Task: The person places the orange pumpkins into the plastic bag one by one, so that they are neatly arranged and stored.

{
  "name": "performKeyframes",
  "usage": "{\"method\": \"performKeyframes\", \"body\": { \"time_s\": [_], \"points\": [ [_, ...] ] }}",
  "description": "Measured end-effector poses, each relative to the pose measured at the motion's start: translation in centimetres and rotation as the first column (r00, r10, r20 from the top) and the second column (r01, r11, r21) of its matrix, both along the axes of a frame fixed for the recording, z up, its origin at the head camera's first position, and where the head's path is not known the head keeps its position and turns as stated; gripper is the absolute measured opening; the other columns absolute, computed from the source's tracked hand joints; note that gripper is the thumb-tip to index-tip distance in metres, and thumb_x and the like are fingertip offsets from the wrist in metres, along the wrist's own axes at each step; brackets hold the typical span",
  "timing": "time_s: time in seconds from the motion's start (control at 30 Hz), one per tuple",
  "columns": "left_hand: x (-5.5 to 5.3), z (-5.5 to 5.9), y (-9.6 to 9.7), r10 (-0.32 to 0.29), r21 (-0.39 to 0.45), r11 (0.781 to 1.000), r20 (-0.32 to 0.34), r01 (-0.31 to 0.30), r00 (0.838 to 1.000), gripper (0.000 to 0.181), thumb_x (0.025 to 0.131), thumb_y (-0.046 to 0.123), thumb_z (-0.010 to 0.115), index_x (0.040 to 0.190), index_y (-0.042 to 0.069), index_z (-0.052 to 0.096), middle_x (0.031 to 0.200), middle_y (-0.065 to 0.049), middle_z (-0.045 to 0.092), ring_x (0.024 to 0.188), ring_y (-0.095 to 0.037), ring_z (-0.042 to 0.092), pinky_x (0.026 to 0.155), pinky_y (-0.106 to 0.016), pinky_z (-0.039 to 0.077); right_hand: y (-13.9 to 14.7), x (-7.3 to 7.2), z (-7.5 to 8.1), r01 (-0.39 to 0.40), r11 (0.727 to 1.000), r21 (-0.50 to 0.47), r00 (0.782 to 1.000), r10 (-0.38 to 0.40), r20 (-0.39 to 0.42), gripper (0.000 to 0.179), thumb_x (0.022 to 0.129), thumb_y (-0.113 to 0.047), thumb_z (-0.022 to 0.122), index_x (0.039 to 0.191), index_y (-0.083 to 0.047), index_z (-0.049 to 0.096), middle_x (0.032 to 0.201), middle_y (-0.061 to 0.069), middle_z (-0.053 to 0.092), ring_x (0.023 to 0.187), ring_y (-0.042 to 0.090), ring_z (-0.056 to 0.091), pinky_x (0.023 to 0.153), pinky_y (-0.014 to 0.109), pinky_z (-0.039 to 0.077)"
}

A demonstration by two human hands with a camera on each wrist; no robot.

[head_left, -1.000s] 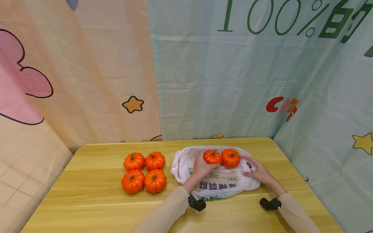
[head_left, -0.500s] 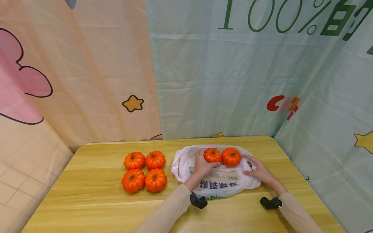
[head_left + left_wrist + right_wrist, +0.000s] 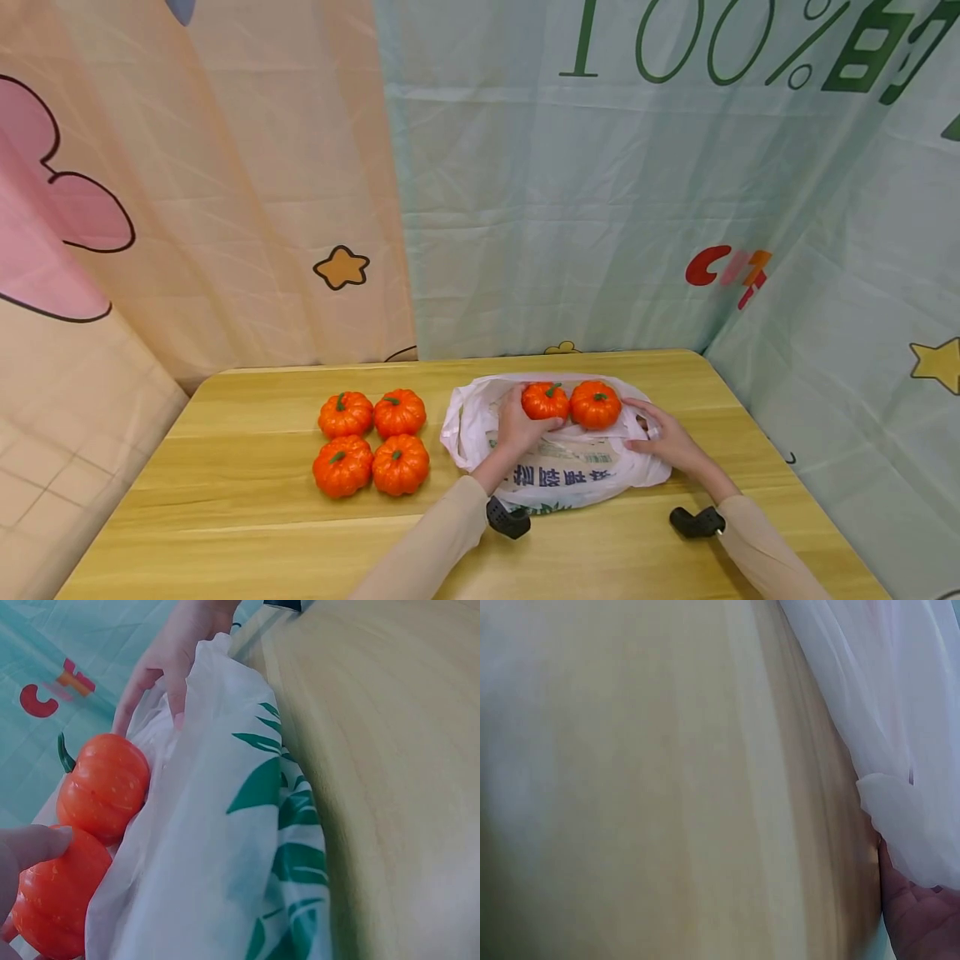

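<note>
A white plastic bag (image 3: 555,457) with dark printed lettering lies on the table. Two small orange pumpkins sit side by side at its opening. My left hand (image 3: 519,427) grips the left pumpkin (image 3: 545,402), with the thumb in front and the fingers round its left side. The right pumpkin (image 3: 596,406) stands right next to it, its green stem up. At the bag's right end, my right hand (image 3: 670,440) touches the plastic with thumb and fingers spread apart. In the left wrist view its fingertips reach close to the farther pumpkin (image 3: 103,787).
Left of the bag, several more orange pumpkins (image 3: 401,464) stand in a tight two-by-two block on the wooden table (image 3: 247,542). Printed cloth curtains (image 3: 525,225) hang behind the table and along its sides. A black wrist device (image 3: 508,518) sits at each sleeve cuff.
My left hand has shifted very slightly left with its pumpkin, whose stem now leans a little more to the right. The right hand has stayed in place on the bag.
</note>
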State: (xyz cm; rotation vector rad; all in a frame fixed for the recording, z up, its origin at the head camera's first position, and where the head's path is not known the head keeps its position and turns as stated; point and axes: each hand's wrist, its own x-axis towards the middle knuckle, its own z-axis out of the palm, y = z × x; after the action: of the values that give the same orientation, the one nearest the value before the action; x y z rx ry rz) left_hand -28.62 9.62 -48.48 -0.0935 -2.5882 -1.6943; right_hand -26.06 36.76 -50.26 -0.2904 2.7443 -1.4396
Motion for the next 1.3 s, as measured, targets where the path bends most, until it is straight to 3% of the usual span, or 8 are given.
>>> {"method": "performKeyframes", "body": {
  "time_s": [0.4,0.97,1.3],
  "points": [
    [0.4,-0.2,-0.5,0.026,0.052,0.998,0.019,-0.027,0.999,0.071,0.07,0.013,0.084,0.129,0.006,0.045,0.131,-0.017,0.047,0.121,-0.034,0.048,0.103,-0.05,0.043,-0.2,0.1,0.1,-0.004,1.0,0.004,1.0,0.004,-0.018,0.07,0.082,-0.015,0.075,0.141,-0.001,0.041,0.148,0.03,0.033,0.134,0.05,0.027,0.106,0.072,0.019],
    [0.8,0.0,-0.6,0.009,0.037,0.999,-0.047,-0.007,0.999,0.067,0.075,0.011,0.08,0.133,0.002,0.051,0.134,-0.021,0.046,0.122,-0.035,0.048,0.104,-0.049,0.043,-0.3,0.3,0.4,-0.005,1.0,0.018,1.0,0.005,-0.021,0.069,0.083,-0.012,0.073,0.142,-0.001,0.04,0.147,0.03,0.033,0.127,0.048,0.038,0.103,0.065,0.034],
    [1.2,0.4,-1.0,-0.022,0.047,0.999,-0.05,0.025,0.998,0.065,0.076,0.01,0.079,0.133,0.003,0.049,0.13,-0.018,0.049,0.12,-0.034,0.05,0.102,-0.049,0.044,-0.3,0.2,0.3,-0.007,1.0,0.017,0.999,0.007,-0.039,0.068,0.083,-0.01,0.073,0.142,0.0,0.041,0.146,0.029,0.036,0.124,0.045,0.04,0.103,0.067,0.031]
  ]
}}
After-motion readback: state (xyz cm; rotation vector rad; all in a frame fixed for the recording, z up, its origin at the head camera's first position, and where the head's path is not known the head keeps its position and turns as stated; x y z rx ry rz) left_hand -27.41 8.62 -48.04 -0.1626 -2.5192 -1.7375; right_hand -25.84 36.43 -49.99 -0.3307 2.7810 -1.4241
